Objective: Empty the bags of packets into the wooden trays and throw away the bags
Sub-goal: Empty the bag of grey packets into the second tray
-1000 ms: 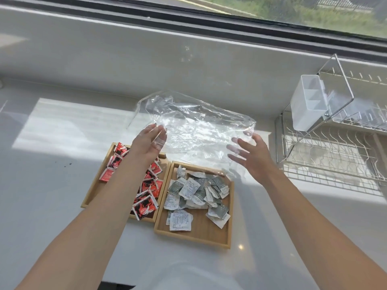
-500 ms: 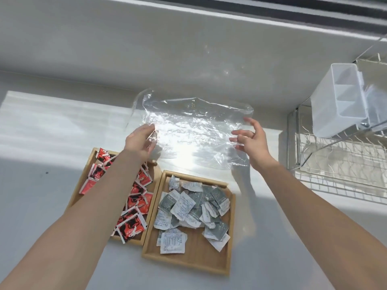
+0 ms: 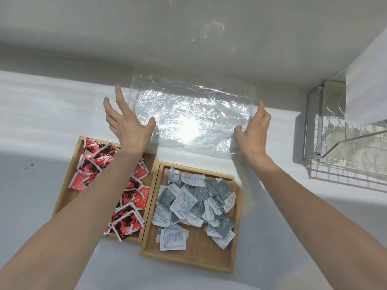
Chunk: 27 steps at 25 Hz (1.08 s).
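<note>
Beyond the wooden trays [image 3: 199,254] of packets [image 3: 188,204], the empty bag [image 3: 188,114] lies flat on the counter [image 3: 41,114]; left hand [image 3: 127,126] and right hand [image 3: 254,132] flank it, fingers straight, gripping nothing, probably flattening it for binning.

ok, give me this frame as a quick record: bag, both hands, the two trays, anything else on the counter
bag: clear plastic, empty, spread flat on the counter behind the trays
left hand: open, fingers spread, thumb at the bag's left edge
right hand: at the bag's right edge; cannot tell if it grips
left tray: wooden, holds red packets; left forearm crosses above it
right tray: wooden, holds grey and white packets
other: wire dish rack at far right
task state: packets in both trays, bag not yet thrown away
</note>
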{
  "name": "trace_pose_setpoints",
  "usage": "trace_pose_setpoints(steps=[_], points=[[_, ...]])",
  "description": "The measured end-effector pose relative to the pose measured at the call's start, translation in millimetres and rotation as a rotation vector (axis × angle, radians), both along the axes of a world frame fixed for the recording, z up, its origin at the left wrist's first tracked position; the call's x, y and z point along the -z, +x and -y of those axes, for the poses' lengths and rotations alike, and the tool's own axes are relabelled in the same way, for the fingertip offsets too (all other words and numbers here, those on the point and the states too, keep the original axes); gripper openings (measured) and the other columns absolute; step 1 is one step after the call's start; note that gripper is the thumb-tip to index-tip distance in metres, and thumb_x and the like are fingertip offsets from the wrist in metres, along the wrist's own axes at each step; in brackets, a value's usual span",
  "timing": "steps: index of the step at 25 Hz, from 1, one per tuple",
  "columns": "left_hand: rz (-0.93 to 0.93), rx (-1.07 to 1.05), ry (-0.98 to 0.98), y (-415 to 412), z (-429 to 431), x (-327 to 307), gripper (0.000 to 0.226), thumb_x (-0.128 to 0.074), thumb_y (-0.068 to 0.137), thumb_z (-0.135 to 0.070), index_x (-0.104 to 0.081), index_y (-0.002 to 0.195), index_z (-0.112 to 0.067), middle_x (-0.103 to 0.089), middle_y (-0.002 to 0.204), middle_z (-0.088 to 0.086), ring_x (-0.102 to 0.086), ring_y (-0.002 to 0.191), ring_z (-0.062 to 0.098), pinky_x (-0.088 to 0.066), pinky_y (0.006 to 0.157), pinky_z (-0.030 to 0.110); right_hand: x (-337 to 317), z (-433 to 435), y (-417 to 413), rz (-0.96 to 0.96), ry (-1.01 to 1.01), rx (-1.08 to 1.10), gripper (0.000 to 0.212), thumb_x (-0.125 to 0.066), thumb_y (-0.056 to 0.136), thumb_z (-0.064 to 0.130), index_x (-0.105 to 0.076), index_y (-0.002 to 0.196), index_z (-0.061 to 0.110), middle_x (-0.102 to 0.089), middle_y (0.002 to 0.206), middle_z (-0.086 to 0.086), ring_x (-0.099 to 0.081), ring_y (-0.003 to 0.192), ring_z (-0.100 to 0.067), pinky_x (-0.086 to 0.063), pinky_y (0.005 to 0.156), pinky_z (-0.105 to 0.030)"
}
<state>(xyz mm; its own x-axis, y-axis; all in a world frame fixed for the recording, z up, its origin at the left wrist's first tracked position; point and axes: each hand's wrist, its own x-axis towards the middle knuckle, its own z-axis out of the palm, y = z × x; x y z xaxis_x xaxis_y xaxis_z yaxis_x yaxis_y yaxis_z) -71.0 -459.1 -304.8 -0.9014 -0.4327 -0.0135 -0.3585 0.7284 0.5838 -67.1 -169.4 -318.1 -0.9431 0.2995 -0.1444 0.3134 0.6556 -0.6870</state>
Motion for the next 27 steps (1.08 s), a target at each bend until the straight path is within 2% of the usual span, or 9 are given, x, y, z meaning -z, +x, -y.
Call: trace_pose_setpoints(steps=[2, 3, 5, 7, 10, 14, 17, 24, 27], points=[[-0.089, 0.165, -0.321, -4.3, -5.4, -2.3, 0.085, -0.056, 0.087, -0.049, -0.010, 0.155, -0.031, -0.002, 0.161, 0.023, -0.004, 0.148, 0.042, -0.001, 0.117, 0.053, -5.8, 8.8, 1.9, -0.130, 0.235, -0.049, 0.076, -0.054, 0.084, 0.022, -0.022, 0.152, 0.014, -0.023, 0.155, -0.019, -0.028, 0.141, -0.036, -0.028, 0.113, -0.046], [-0.123, 0.257, -0.402, -11.3, -11.2, -3.7, 0.077, -0.049, 0.090, -0.055, -0.012, 0.155, -0.034, -0.002, 0.163, 0.021, 0.001, 0.149, 0.041, 0.003, 0.116, 0.053, -8.7, 14.2, -0.5, -0.193, 0.359, -0.116, 0.074, -0.052, 0.086, 0.029, -0.024, 0.153, 0.015, -0.020, 0.158, -0.020, -0.021, 0.145, -0.037, -0.020, 0.118, -0.050], [-0.123, 0.413, -0.454, -30.7, -27.9, -3.1, 0.067, -0.037, 0.095, -0.060, -0.014, 0.154, -0.038, -0.003, 0.164, 0.016, 0.002, 0.150, 0.038, 0.003, 0.117, 0.055, -10.9, 26.1, -11.4, -0.247, 0.519, -0.281, 0.070, -0.046, 0.091, 0.043, -0.024, 0.155, 0.023, -0.014, 0.162, -0.020, -0.011, 0.150, -0.039, -0.007, 0.120, -0.053], [-0.027, 0.528, -0.485, -47.6, -45.4, 6.0, 0.064, -0.025, 0.098, -0.062, -0.010, 0.155, -0.037, -0.002, 0.165, 0.013, 0.003, 0.151, 0.035, 0.000, 0.117, 0.058, -5.9, 36.5, -26.4, -0.217, 0.623, -0.414, 0.068, -0.038, 0.094, 0.054, -0.021, 0.156, 0.031, -0.009, 0.164, -0.019, -0.006, 0.151, -0.039, -0.005, 0.120, -0.057], [0.185, 0.669, -0.495, -60.6, -49.5, 29.5, 0.066, -0.011, 0.097, -0.064, 0.002, 0.155, -0.036, 0.004, 0.165, 0.011, 0.010, 0.150, 0.034, 0.002, 0.117, 0.062, 13.8, 36.1, -40.9, -0.061, 0.728, -0.551, 0.068, -0.024, 0.095, 0.065, -0.011, 0.156, 0.038, -0.002, 0.165, -0.018, 0.000, 0.151, -0.040, -0.004, 0.120, -0.059], [0.309, 0.733, -0.445, -61.5, -26.1, 58.3, 0.067, -0.005, 0.093, -0.072, 0.006, 0.153, -0.044, 0.005, 0.166, 0.008, 0.013, 0.150, 0.036, 0.006, 0.116, 0.063, 44.4, 14.0, -37.8, 0.162, 0.654, -0.552, 0.069, -0.011, 0.093, 0.073, -0.002, 0.155, 0.043, 0.004, 0.165, -0.015, 0.008, 0.152, -0.035, 0.002, 0.122, -0.054], [0.272, 0.714, -0.423, -61.5, -19.7, 66.6, 0.065, -0.007, 0.091, -0.075, 0.004, 0.151, -0.050, 0.001, 0.166, 0.004, 0.010, 0.150, 0.034, 0.006, 0.116, 0.061, 53.2, 8.0, -34.6, 0.115, 0.615, -0.498, 0.066, -0.012, 0.095, 0.070, -0.006, 0.155, 0.044, -0.001, 0.166, -0.012, 0.004, 0.153, -0.031, 0.002, 0.123, -0.049], [0.185, 0.692, -0.430, -58.5, -24.5, 73.5, 0.062, -0.015, 0.094, -0.072, -0.001, 0.151, -0.051, -0.004, 0.166, 0.003, 0.004, 0.151, 0.034, 0.002, 0.116, 0.064, 57.3, 2.0, -32.1, 0.016, 0.504, -0.388, 0.060, -0.032, 0.096, 0.060, -0.027, 0.152, 0.039, -0.015, 0.165, -0.008, -0.010, 0.152, -0.026, -0.006, 0.123, -0.043], [0.185, 0.718, -0.404, -59.7, -21.3, 74.8, 0.066, -0.026, 0.092, -0.068, -0.003, 0.151, -0.051, -0.001, 0.166, 0.003, 0.006, 0.151, 0.033, 0.003, 0.115, 0.064, 56.9, 3.2, -30.5, -0.029, 0.421, -0.307, 0.058, -0.041, 0.093, 0.053, -0.038, 0.147, 0.033, -0.024, 0.163, -0.007, -0.018, 0.150, -0.025, -0.010, 0.123, -0.040]])
